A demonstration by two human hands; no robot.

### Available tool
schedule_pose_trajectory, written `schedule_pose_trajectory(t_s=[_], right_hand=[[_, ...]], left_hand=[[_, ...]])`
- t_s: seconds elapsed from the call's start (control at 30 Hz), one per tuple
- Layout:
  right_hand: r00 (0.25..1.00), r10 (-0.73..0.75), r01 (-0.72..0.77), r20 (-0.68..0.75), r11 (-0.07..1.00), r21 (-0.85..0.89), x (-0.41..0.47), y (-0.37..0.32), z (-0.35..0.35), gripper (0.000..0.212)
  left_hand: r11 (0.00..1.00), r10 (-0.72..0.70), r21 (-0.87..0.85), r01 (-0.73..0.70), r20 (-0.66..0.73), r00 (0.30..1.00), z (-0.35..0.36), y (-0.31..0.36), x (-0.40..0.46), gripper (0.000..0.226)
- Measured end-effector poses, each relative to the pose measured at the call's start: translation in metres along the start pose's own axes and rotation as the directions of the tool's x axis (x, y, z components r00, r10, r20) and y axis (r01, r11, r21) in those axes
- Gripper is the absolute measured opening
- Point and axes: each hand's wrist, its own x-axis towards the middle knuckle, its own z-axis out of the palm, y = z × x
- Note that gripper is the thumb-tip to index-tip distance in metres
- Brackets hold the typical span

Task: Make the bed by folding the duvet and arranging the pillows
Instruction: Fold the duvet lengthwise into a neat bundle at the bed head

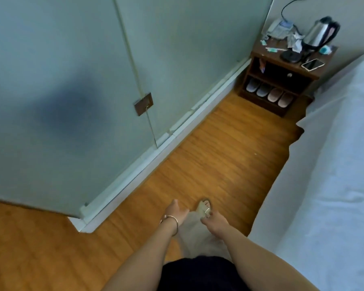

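Both empty hands hang beside the bed (334, 164), which runs toward the nightstand (282, 66).

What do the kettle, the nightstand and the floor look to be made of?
Kettle: shiny metal body, probably stainless steel, with a dark, likely plastic handle.
Nightstand: dark brown wood or wood veneer, matte, grain too blurred to tell.
Floor: orange-brown planks with streaky grain, wood or laminate, slight sheen.

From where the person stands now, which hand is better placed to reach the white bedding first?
The right hand, probably. The white bedding lies along the person's right side, and that hand hangs nearer its edge. The left hand is over the wooden floor, farther away.
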Motion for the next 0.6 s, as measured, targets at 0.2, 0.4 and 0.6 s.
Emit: schedule_pose_trajectory(t_s=[0.2, 0.4, 0.6], right_hand=[[0.993, 0.021, -0.009, -0.114, 0.995, 0.097, 0.092, -0.062, -0.166, 0.061], [0.974, 0.109, -0.052, -0.198, 0.96, 0.274, 0.138, -0.078, -0.271, 0.051], [0.927, 0.256, -0.137, -0.275, 0.911, 0.388, 0.194, -0.045, -0.372, 0.038]], left_hand=[[0.987, 0.038, 0.153, -0.045, 0.05, 0.998, -0.028, 0.147, 0.107, 0.063], [0.855, 0.163, 0.454, -0.249, 0.221, 0.962, -0.006, 0.299, 0.176, 0.051], [0.626, 0.193, 0.638, -0.449, 0.432, 0.881, 0.026, 0.456, 0.265, 0.042]])
